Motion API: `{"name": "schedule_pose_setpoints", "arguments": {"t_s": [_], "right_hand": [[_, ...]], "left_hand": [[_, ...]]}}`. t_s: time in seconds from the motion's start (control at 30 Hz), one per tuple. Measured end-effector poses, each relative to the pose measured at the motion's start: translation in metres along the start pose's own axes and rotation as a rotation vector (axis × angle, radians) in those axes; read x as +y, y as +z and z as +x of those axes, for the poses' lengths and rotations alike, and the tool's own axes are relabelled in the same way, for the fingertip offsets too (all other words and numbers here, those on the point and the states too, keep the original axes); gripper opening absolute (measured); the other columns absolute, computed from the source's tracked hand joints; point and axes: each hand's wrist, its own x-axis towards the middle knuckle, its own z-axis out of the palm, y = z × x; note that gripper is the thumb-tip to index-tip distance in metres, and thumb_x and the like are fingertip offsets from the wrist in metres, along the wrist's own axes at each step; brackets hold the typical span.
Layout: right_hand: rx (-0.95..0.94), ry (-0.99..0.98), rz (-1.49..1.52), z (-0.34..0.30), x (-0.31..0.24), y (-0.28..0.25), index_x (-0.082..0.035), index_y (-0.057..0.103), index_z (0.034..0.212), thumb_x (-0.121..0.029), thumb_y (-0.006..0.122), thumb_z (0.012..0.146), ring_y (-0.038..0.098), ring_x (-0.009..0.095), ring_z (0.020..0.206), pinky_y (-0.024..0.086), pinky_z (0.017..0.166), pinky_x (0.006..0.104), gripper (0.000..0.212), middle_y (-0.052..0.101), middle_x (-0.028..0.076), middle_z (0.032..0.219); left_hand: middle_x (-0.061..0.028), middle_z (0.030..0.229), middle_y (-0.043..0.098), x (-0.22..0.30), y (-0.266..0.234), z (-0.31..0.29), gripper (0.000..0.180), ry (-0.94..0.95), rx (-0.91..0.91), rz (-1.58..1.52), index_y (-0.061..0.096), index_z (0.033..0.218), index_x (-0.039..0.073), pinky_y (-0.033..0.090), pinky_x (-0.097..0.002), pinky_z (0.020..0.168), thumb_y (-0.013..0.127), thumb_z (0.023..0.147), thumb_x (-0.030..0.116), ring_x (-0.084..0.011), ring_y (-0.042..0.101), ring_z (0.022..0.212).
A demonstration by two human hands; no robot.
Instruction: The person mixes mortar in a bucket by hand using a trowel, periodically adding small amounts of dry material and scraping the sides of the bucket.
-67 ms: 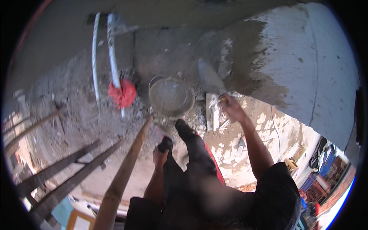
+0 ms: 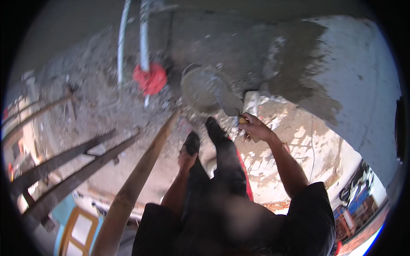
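My right hand (image 2: 253,126) grips a trowel (image 2: 230,103) by its light wooden handle. The flat metal blade points up and left, its tip end over a round bucket (image 2: 183,87). Grey wet mortar (image 2: 203,87) lies in the bucket; I cannot tell whether the blade touches it. Down beside my left leg, near the dark shoe, is my left hand (image 2: 186,158). Its fingers are partly hidden and blurred, and nothing shows in it.
Two white pipes (image 2: 144,42) rise at the far left, one with a red cloth (image 2: 150,79) round it. A wooden pole (image 2: 136,183) slants beside my left arm. Dark beams (image 2: 77,187) lie farther left. At right, a pale wall (image 2: 358,72) is partly covered with wet mortar.
My right hand has brought the trowel down and left, from beside the wall to over the bucket. The view has shifted, so the bucket and pipes appear higher and farther right.
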Motion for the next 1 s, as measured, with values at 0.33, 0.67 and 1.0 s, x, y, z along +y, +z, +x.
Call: {"name": "schedule_pose_setpoints", "arguments": {"t_s": [0.33, 0.67, 1.0], "right_hand": [[0.387, -0.146, -1.507, 0.263, -0.023, 0.047, -0.006, 0.074, 0.094, -0.011, 0.061, 0.084, 0.070, 0.030, 0.096, 0.057, 0.077, 0.0420, 0.017, 0.072, 0.016, 0.099], [0.370, -0.048, -1.641, 0.202, -0.057, 0.047, -0.006, 0.074, 0.099, -0.009, 0.063, 0.084, 0.069, 0.032, 0.101, 0.058, 0.078, 0.0400, 0.019, 0.071, 0.014, 0.107], [0.237, -0.086, -1.534, 0.199, 0.013, 0.091, -0.004, 0.073, 0.098, -0.010, 0.060, 0.085, 0.069, 0.032, 0.100, 0.058, 0.079, 0.0428, 0.019, 0.071, 0.017, 0.104]], "left_hand": [[-0.0148, 0.136, 0.051, -0.020, 0.012, -0.010, 0.075, -0.033, 0.029, 0.154, 0.042, 0.143, 0.011, 0.050, -0.0456, 0.094, 0.070, 0.077, 0.034, -0.0368, 0.058, 0.113], [-0.0157, 0.131, 0.056, -0.060, 0.014, -0.008, 0.074, -0.032, 0.017, 0.104, 0.043, 0.143, 0.012, 0.049, -0.0455, 0.095, 0.071, 0.079, 0.035, -0.0356, 0.059, 0.114], [-0.0146, 0.138, 0.052, -0.066, 0.011, -0.005, 0.072, -0.016, 0.017, 0.091, 0.044, 0.142, 0.011, 0.050, -0.0444, 0.095, 0.070, 0.078, 0.032, -0.0349, 0.058, 0.115]]}}
